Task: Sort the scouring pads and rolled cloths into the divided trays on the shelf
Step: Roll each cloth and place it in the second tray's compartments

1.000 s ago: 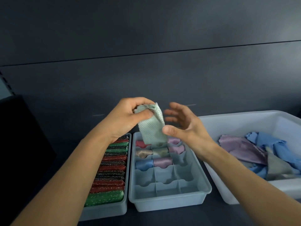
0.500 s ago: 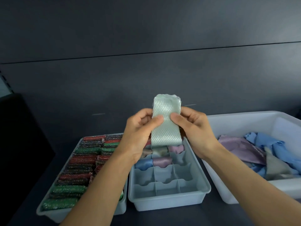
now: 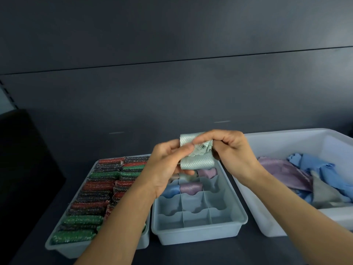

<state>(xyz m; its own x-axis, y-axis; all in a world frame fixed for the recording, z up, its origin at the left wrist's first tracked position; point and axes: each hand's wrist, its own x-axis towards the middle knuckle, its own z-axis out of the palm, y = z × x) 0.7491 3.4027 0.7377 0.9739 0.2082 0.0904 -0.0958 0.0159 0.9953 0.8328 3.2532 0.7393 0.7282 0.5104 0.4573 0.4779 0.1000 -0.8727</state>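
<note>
A pale green cloth [image 3: 198,162], folded into a narrow strip and partly rolled from its top end, is held between my left hand [image 3: 168,165] and my right hand [image 3: 231,152] above the far end of the grey divided tray [image 3: 198,234]. Both hands grip it: the left pinches its left side, the right curls over the rolled top. Rolled cloths, one blue [image 3: 172,190] and two lilac [image 3: 191,187], lie in the tray's far compartments; others there are hidden behind my hands. The near compartments hold nothing.
A tray [image 3: 76,249] on the left is packed with rows of red, green and dark glittery scouring pads [image 3: 91,190]. A large white bin [image 3: 271,226] on the right holds loose lilac, blue and grey cloths [image 3: 286,169]. A dark back panel rises behind the shelf.
The cloth went from a loose hold in my left hand to a flat strip held by both hands, and its top end is now rolled down under my right fingers, lower over the tray.
</note>
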